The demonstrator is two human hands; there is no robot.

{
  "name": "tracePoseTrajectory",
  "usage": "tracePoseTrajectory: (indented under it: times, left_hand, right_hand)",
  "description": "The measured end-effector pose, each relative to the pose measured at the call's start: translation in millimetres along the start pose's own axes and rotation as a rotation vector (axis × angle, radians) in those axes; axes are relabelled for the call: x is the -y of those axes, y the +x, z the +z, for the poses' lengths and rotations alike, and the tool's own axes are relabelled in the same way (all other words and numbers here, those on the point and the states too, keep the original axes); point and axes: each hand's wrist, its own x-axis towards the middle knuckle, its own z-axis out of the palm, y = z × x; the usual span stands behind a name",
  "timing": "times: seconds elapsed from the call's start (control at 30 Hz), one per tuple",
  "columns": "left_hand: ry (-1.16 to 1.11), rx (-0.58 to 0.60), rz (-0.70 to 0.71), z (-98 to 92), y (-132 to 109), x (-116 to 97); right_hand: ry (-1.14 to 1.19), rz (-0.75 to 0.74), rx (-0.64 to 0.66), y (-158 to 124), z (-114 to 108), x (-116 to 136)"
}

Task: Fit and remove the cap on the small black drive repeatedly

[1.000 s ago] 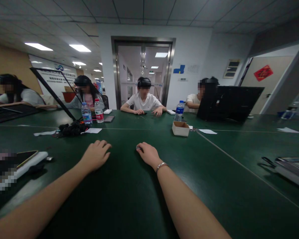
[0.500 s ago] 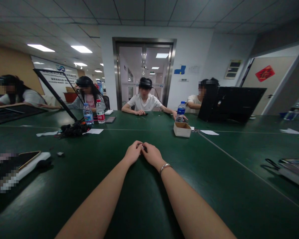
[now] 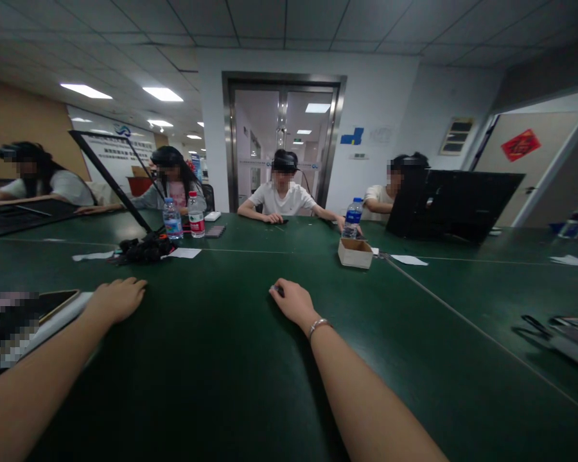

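Pinches a small dark thing (image 3: 280, 291) in the right hand (image 3: 295, 301), with thumb and fingers tight on it, down at the green table (image 3: 212, 366). Has the left hand (image 3: 118, 300) palm down, well apart from the right, near a flat black thing (image 3: 55, 307). Cannot tell about the left grip, with its underside hidden

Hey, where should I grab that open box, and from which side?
I'd pinch the open box by its near wall, reaching over the rim from your side. Its open top leaves that edge exposed, while the blue-capped bottle and a co-worker's hand are close behind it. Your right hand is nearer, but seems to hold a small object.
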Motion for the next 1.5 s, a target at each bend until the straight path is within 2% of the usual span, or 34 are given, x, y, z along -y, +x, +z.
tracePoseTrajectory:
  times: [0.07,0.23,0.43,0.7,0.83,0.9,0.97,1.03,1.13,1.2,1.27,1.33,1.37,1.4,1.5]
  left_hand:
    - [-0.043,0.011,0.032,5.5,-8.4,15.3]
    - [-0.063,-0.067,0.084,13.3,-26.3,35.8]
    - [-0.079,-0.108,0.109,10.8,-42.9,56.9]
    - [-0.075,-0.094,0.121,2.2,-53.2,54.8]
    - [0.001,-0.204,0.214,7.9,-48.5,57.5]
    - [0.052,-0.27,0.309,6.6,-43.7,47.5]
    - [0.076,-0.323,0.375,-0.5,-37.3,21.9]
    - [0.046,-0.363,0.395,-12.3,-29.5,-20.6]
    - [-0.187,-0.361,0.426,-29.1,-14.2,-106.3]
    - [-0.474,-0.33,0.352,-33.7,-2.6,-168.0]
    - [-0.854,-0.194,0.228,-32.1,7.0,-224.4]
    - [-1.168,-0.014,0.121,-27.4,11.6,-268.4]
    - [-1.242,0.012,0.126,-25.0,11.6,-284.1]
    - [-1.268,-0.015,0.174,-22.8,10.4,-295.4]
    - [-1.234,-0.175,0.245,-19.0,3.6,-306.5]
  right_hand:
    - [0.004,0.001,0.002,-0.6,-0.8,0.4]
    - [0.018,0.002,-0.004,-1.4,-1.0,-0.4]
    - [0.037,-0.008,0.001,0.3,0.7,-3.2]
    - [0.058,-0.004,0.008,-0.4,-0.2,-4.0]
    - [0.073,0.003,0.007,0.1,-0.8,-2.8]
    - [0.064,0.009,0.006,0.4,-1.0,-1.7]
    - [0.059,0.006,0.008,0.4,-1.2,-0.9]
    - [0.071,-0.006,0.009,0.2,-1.0,-1.0]
    - [0.098,-0.03,-0.014,0.2,0.3,-3.4]
    - [0.101,-0.038,-0.057,0.6,1.8,-6.0]
    - [0.086,-0.037,-0.103,1.2,3.4,-8.7]
    - [0.057,-0.037,-0.13,1.8,4.2,-10.4]
    - [0.036,-0.036,-0.137,2.1,4.3,-10.6]
    - [0.011,-0.034,-0.139,2.2,4.1,-10.5]
    - [-0.063,-0.029,-0.122,2.0,2.1,-7.7]
